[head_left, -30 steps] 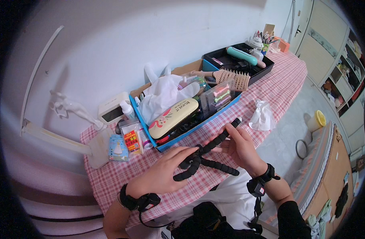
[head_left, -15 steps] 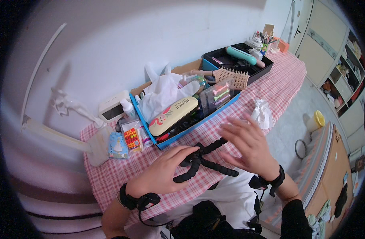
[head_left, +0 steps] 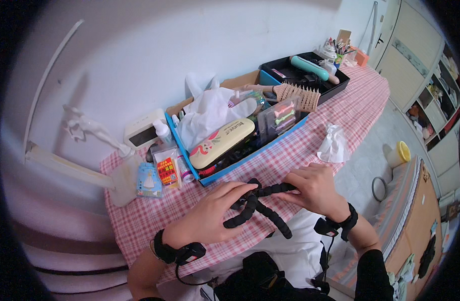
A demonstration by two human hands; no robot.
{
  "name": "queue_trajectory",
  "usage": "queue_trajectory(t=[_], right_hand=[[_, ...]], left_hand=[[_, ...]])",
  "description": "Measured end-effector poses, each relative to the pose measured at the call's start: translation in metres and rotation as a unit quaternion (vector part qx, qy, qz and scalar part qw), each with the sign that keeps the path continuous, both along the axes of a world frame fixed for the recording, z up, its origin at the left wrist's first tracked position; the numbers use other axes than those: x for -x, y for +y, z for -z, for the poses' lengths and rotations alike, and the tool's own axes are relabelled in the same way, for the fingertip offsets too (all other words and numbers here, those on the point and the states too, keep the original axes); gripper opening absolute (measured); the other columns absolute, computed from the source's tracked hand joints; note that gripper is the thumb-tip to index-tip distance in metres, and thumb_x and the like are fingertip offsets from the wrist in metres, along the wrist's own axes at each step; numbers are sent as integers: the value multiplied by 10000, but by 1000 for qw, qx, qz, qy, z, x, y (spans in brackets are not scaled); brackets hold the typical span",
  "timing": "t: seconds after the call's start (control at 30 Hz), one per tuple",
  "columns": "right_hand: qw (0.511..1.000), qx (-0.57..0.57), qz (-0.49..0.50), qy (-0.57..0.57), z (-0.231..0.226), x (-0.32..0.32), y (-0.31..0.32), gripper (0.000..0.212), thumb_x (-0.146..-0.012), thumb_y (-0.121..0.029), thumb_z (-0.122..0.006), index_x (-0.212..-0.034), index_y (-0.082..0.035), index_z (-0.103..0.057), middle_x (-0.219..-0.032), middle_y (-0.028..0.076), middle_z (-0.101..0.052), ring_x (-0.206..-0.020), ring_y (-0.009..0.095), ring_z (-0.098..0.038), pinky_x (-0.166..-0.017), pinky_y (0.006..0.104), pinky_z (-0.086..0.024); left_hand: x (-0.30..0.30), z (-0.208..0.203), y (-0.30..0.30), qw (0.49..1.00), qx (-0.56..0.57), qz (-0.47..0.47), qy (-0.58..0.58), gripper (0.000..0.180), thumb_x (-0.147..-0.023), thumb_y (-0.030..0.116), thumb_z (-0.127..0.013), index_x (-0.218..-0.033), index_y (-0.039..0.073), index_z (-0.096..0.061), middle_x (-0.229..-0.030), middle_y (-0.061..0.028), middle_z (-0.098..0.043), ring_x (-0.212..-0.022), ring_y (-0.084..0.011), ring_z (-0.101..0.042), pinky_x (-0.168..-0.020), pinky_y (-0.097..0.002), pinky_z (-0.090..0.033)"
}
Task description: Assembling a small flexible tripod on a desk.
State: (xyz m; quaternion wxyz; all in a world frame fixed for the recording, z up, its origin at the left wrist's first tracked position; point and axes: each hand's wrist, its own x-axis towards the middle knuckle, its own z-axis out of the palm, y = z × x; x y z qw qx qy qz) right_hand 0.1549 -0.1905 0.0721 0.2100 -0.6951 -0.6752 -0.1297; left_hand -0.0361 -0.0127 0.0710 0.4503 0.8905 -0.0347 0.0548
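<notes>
A small black flexible tripod with bumpy, bendable legs is held over the near edge of the table. Around its head my left hand is closed, the fingers hiding part of the top. One leg stretches to the right, and its end is pinched by my right hand. Of the other two legs, one curves toward my left palm and the other hangs down to the right. Black bands with small devices sit on both my wrists.
Behind my hands a blue-edged box holds a tin case, a hairbrush and white cloth. A black tray stands farther back. Crumpled white paper lies to the right. Small packets and a lamp base are at left.
My right hand, open and spread above the tripod before, has come down and closed on the end of one leg. The free leg now points more downward.
</notes>
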Motion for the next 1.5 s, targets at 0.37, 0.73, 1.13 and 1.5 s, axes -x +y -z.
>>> queue_trajectory(t=[0.37, 0.73, 1.13, 1.5], right_hand=[[927, 32, 80, 364, 40, 19, -9, 308, -742, -353, -757, -716, -73, -633, -544, 66, -555, -470, 217, -555, -430, 325, -388], [827, 4, 33, 561, 34, 28, -15, 194, -766, -132, -772, -704, -12, -633, -574, -25, -563, -524, 7, -460, -438, 209, -321], [665, -84, -32, 741, 40, 45, -9, 284, -800, -42, -722, -621, -58, -502, -579, -45, -517, -536, 10, -434, -460, 203, -300], [775, -70, -32, 628, 34, 37, -2, 212, -831, -103, -686, -950, -27, -528, -815, 10, -539, -760, 88, -518, -674, 242, -410]], left_hand=[[-2, 5, -2, 998, -61, -21, -25, 747, -608, 101, -690, -1312, 54, -445, -1235, -149, -460, -1172, -317, -450, -1022, -397, -350], [-2, -3, 3, 1000, 8, 17, 6, 729, -617, 97, -697, -1307, 58, -464, -1263, -135, -458, -1193, -299, -447, -1036, -392, -336], [-1, -3, 2, 992, 106, 55, 47, 710, -664, 83, -671, -1332, 35, -437, -1286, -138, -450, -1238, -271, -434, -1065, -368, -311], [4, -14, 1, 995, 86, -1, 47, 727, -659, 99, -662, -1341, 57, -414, -1234, -164, -469, -1149, -292, -494, -956, -364, -408]])
